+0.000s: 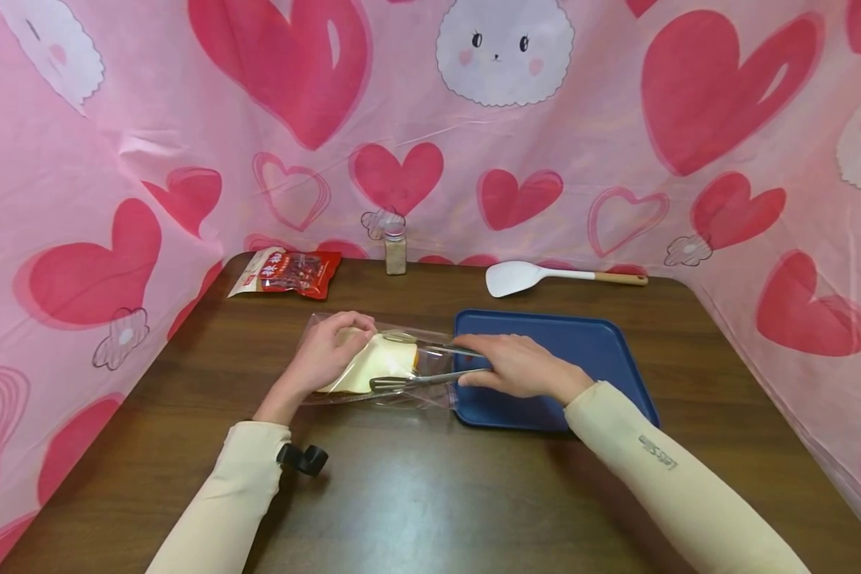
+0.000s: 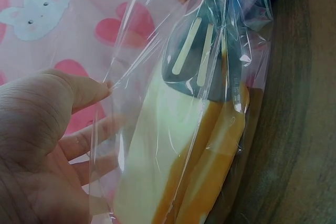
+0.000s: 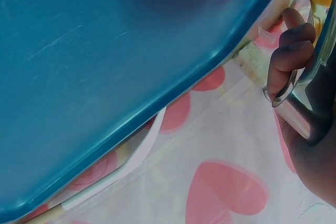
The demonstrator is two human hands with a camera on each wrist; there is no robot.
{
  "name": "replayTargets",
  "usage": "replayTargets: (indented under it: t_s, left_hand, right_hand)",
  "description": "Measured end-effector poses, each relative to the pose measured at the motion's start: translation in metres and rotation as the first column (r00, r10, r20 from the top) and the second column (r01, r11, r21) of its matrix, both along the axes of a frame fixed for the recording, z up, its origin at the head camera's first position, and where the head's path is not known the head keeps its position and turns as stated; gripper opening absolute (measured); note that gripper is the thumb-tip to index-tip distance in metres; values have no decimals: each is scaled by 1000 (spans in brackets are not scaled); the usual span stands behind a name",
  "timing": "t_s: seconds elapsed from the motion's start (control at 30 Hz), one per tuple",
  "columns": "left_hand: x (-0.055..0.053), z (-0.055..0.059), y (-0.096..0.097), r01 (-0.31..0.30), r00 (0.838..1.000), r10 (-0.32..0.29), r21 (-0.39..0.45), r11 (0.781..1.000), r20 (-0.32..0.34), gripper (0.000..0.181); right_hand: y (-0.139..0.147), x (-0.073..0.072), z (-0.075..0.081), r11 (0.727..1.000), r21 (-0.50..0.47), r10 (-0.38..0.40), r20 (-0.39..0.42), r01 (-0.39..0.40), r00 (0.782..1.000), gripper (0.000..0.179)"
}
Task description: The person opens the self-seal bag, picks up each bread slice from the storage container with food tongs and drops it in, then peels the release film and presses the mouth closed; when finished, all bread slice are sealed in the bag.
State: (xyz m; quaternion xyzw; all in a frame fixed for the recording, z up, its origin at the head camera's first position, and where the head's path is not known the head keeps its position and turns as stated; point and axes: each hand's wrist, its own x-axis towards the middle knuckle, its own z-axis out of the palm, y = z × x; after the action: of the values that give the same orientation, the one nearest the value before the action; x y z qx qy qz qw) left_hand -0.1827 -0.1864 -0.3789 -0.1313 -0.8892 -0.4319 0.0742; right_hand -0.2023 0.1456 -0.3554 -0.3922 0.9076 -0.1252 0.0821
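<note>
The bread slices lie on the table, inside a clear plastic bag; the left wrist view shows their brown crust through the film. The left hand is at the 10 o'clock side of the bag, and its grip is closed: thumb and fingers pinch the thin film between them. The right hand, at 3 o'clock from the bread, has its grip closed around the metal tongs. The two arms of the tongs are spread apart and point to 9 o'clock. Their ends are inside the bag; one slotted head lies over the end of the slices.

The blue tray is at 3 o'clock from the bag, partly under the right hand, and the mouth side of the bag reaches to its edge. Farther back, a red and white packet lies between 10 and 11 o'clock from the bread, a small glass jar stands upright near 12 o'clock, and a white spatula with wooden handle end lies near 2 o'clock. Behind everything hangs a pink cloth with hearts.
</note>
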Motion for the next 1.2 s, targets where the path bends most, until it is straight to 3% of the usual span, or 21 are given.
replayTargets:
  t_s: [0.23,0.57,1.2]
  left_hand:
    - [0,2,0,-13,999,13,-10,1000,34,14]
    - [0,1,1,-11,1000,11,7,1000,13,11]
    - [1,3,2,-21,999,20,29,999,48,14]
  right_hand:
    - [-4,-3,-2,1000,-5,8,-5,-8,1000,68]
    - [-13,-6,-5,1000,2,2,18,-2,1000,70]
    - [-20,-5,-5,1000,-3,2,40,-2,999,72]
